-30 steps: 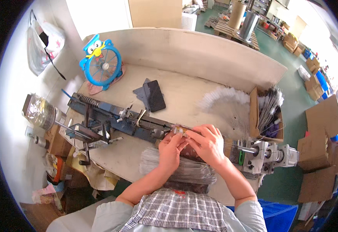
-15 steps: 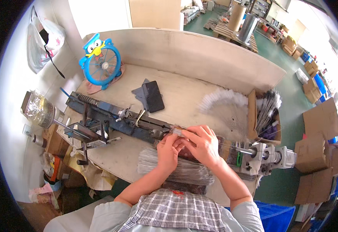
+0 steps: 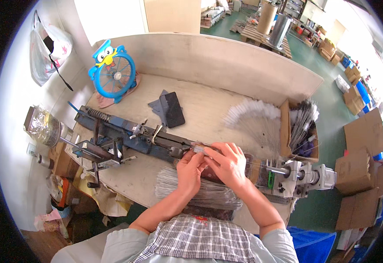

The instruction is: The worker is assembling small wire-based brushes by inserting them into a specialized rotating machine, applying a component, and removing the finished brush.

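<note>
My left hand (image 3: 188, 174) and my right hand (image 3: 227, 165) meet over the long dark metal machine. Between the fingertips of both is a small whitish tuft (image 3: 199, 149), which looks like bristles; its far side is partly hidden by the fingers. Both hands are closed in a pinch. Beneath my wrists lies a thick bundle of thin metal wires (image 3: 169, 186). The machine bed (image 3: 164, 147) runs from upper left to my fingers. On the right, a motor unit with a metal shaft (image 3: 279, 170) points toward my right hand.
White-bristled brushes (image 3: 252, 115) fan out at the back right, beside a cardboard box (image 3: 284, 127) of wire brushes. A phone (image 3: 172, 110) lies on a grey cloth. Left of it stands a blue cartoon fan (image 3: 113, 76). A hand crank (image 3: 93, 184) juts out at the front left.
Both hands have shifted very slightly and keep their pinch on the whitish tuft. The view has moved a little; nothing else visibly differs.
</note>
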The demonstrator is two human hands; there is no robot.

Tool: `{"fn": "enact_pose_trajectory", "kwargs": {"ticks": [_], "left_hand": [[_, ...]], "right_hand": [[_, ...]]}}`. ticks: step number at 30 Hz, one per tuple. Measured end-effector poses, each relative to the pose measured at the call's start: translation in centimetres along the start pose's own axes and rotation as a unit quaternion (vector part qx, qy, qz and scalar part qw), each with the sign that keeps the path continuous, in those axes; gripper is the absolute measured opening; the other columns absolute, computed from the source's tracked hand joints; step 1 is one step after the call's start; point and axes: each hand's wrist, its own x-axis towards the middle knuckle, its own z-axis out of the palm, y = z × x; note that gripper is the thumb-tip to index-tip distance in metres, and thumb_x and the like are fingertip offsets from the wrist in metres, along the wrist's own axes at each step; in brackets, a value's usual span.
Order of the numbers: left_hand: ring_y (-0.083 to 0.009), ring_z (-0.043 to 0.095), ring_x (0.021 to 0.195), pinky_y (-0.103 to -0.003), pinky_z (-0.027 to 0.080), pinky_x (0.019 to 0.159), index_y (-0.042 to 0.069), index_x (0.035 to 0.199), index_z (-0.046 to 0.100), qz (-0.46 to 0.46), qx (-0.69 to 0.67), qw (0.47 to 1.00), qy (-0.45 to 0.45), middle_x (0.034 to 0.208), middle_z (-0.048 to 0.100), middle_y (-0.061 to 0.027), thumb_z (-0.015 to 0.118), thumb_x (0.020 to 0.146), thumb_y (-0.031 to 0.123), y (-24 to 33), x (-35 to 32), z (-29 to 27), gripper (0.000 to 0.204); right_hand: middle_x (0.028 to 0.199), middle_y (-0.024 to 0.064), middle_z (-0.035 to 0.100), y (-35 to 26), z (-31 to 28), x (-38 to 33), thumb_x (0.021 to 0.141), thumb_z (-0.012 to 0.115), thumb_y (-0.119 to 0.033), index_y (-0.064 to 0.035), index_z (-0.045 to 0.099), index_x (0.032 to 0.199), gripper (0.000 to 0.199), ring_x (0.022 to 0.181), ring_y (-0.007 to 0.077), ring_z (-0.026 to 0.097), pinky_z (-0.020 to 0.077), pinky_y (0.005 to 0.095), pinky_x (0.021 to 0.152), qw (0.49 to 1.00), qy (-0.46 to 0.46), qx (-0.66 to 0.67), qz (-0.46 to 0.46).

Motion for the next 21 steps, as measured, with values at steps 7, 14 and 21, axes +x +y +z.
{"fn": "enact_pose_trajectory", "kwargs": {"ticks": [7, 14, 21], "left_hand": [[-0.0146, 0.062, 0.087, -0.029, 0.049, 0.078, 0.004, 0.097, 0.055, -0.013, 0.038, 0.999, 0.008, 0.096, 0.063, -0.005, 0.055, 0.087, 0.008, 0.1, 0.0, 0.1, 0.01], [-0.0141, 0.06, 0.084, -0.03, 0.048, 0.075, 0.006, 0.096, 0.055, -0.029, -0.019, 0.999, 0.033, 0.093, 0.062, -0.0042, 0.052, 0.09, 0.019, 0.2, -0.1, -0.2, 0.015], [-0.0141, 0.062, 0.084, -0.029, 0.05, 0.075, 0.003, 0.097, 0.059, -0.03, -0.029, 0.999, 0.025, 0.095, 0.063, -0.0062, 0.054, 0.09, 0.013, 0.1, 0.0, -0.1, 0.013]], "right_hand": [[0.092, -0.0001, 0.062, 0.7, 0.2, -0.6, 0.068, 0.072, -0.016, -0.015, 0.069, 0.091, 0.023, 0.085, 0.0197, 0.059, 0.0461, 0.0344, 0.071, 1.0, -0.011, -0.012, -0.004], [0.091, 0.0, 0.062, -0.3, 0.6, -0.1, 0.068, 0.072, -0.016, -0.0149, 0.069, 0.09, 0.022, 0.085, 0.0201, 0.059, 0.0465, 0.0342, 0.071, 1.0, -0.006, 0.006, 0.011], [0.094, -0.0001, 0.063, -0.2, 0.7, -0.3, 0.068, 0.072, -0.015, -0.0147, 0.069, 0.094, 0.026, 0.085, 0.0201, 0.06, 0.0468, 0.034, 0.07, 1.0, -0.002, 0.013, 0.016]]}}
